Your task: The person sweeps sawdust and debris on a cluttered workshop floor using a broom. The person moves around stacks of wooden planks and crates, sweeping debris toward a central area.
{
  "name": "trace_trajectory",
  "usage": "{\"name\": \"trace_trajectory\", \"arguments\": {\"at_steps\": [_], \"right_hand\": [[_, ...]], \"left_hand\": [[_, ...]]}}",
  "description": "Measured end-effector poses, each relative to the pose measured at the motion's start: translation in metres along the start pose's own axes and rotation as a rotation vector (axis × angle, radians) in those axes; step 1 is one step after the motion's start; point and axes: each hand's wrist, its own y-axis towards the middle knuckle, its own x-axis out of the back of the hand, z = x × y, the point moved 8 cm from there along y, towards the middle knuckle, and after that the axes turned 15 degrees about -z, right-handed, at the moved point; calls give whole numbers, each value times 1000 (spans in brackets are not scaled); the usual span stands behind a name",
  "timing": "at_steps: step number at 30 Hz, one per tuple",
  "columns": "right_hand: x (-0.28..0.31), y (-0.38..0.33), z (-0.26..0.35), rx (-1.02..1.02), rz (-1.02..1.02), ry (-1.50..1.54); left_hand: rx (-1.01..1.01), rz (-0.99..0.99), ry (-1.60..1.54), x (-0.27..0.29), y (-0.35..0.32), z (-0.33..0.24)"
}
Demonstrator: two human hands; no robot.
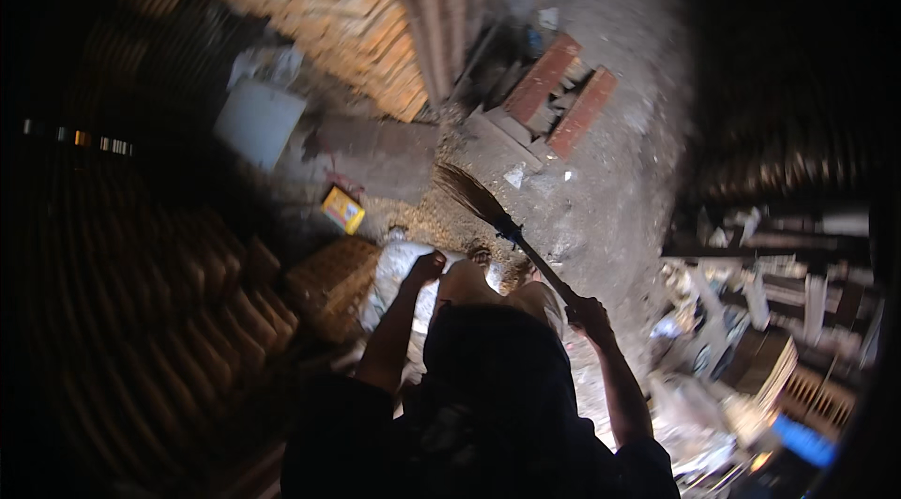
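Right hand (588, 313), lower right of centre, is wrapped around the broom (508, 230), which slants up-left toward mid-frame, while the left hand (429, 267), beside a knee (466, 282), is too dark to tell open or closed, holding or empty.

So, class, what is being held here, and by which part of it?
The right hand grips a broom by its handle; whether the left hand holds anything cannot be told.

The brown straw broom (477, 200) slanted forward-left from the right hand's fingers (584, 311) over the grey floor (648, 76), the small yellow rectangular box (343, 210) lying to its left, the pale flat square sheet (262, 122) beyond that, and two red-brown oblong blocks (582, 112) ahead.
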Motion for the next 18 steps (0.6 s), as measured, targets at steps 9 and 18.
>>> {"name": "trace_trajectory", "arguments": {"at_steps": [9, 18], "right_hand": [[-42, 144, 73, 491, 151, -313], [-32, 178, 12, 883, 205, -382]], "left_hand": [[642, -448, 234, 18, -222, 122], [1050, -816, -329, -234, -402, 21]]}}
